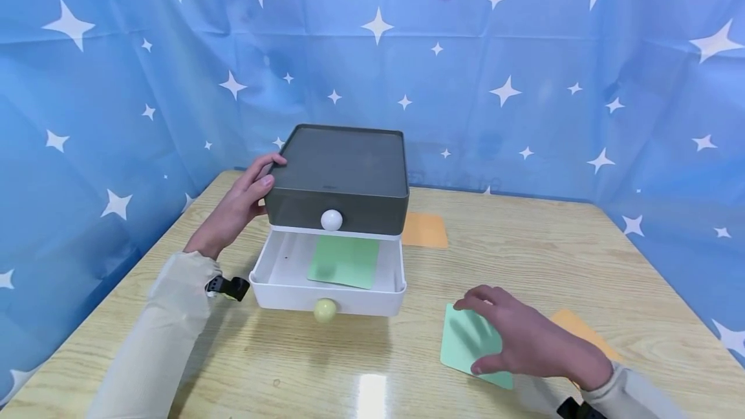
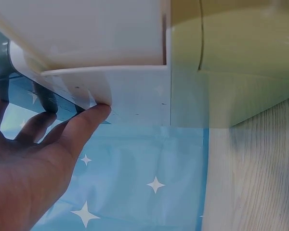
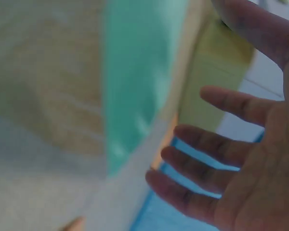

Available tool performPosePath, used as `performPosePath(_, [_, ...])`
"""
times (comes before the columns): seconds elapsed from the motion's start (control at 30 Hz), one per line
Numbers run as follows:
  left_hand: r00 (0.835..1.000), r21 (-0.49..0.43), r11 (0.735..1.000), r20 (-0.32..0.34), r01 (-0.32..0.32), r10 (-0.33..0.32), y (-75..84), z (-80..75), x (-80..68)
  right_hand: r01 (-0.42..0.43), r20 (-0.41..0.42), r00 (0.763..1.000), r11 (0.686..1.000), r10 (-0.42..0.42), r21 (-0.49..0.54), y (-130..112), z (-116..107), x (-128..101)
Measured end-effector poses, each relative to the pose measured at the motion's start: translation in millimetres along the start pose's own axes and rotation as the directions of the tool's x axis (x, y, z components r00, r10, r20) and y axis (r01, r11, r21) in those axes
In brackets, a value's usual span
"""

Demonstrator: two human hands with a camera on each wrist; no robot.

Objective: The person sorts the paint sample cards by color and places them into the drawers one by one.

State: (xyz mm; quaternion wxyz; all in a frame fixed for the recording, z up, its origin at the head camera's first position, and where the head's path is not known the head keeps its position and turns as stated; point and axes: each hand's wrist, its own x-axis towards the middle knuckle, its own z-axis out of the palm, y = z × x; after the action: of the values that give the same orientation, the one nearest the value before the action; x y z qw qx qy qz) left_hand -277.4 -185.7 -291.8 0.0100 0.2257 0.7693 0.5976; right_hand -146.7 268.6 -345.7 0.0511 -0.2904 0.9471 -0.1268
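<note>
A small drawer box (image 1: 343,160) has a dark grey top and a white lower drawer (image 1: 361,306) pulled out. Inside that drawer lies a green card (image 1: 352,257). My left hand (image 1: 235,205) rests against the box's left side, fingertips along the upper edge; the left wrist view shows thumb and fingers touching its wall. Over another green card (image 1: 456,341) on the table, my right hand (image 1: 524,341) hovers with thumb and fingers spread apart. In the right wrist view nothing is between those fingers, and the green card (image 3: 135,82) appears beside them.
An orange card (image 1: 427,230) lies partly behind the box. More orange (image 1: 582,332) shows at the right, partly hidden by my right arm. The upper front has a white knob (image 1: 332,220), the lower drawer a yellow-green knob (image 1: 324,310). A blue star-patterned curtain (image 1: 541,89) surrounds the wooden table (image 1: 524,238).
</note>
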Motion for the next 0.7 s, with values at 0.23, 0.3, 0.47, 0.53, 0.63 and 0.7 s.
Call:
performPosePath(0.23, [1.0,0.011,1.0,0.0,0.001,-0.001,0.2,0.3,0.7,0.006,-0.008,1.0,0.999,-0.007,-0.039,5,17,0])
performPosePath(0.3, [1.0,0.01,1.0,-0.002,0.0,0.0,0.4,0.4,0.6,0.009,-0.007,1.0,0.999,-0.009,-0.042,4,17,0])
performPosePath(0.47, [1.0,0.001,1.0,-0.006,0.0,0.0,1.3,0.4,0.5,0.015,-0.01,1.0,0.999,-0.016,-0.04,3,17,1])
performPosePath(0.53, [1.0,0.003,1.0,-0.004,0.002,-0.002,1.4,0.8,0.4,0.015,-0.007,1.0,0.999,-0.016,-0.037,3,17,0])
performPosePath(0.63, [1.0,0.01,1.0,-0.004,0.004,-0.004,1.4,1.4,0.0,0.019,-0.009,1.0,0.999,-0.019,-0.036,4,18,0])
performPosePath(0.7, [1.0,0.014,1.0,-0.007,0.004,-0.004,1.2,1.8,-0.3,0.022,-0.012,1.0,0.999,-0.022,-0.042,4,19,0])
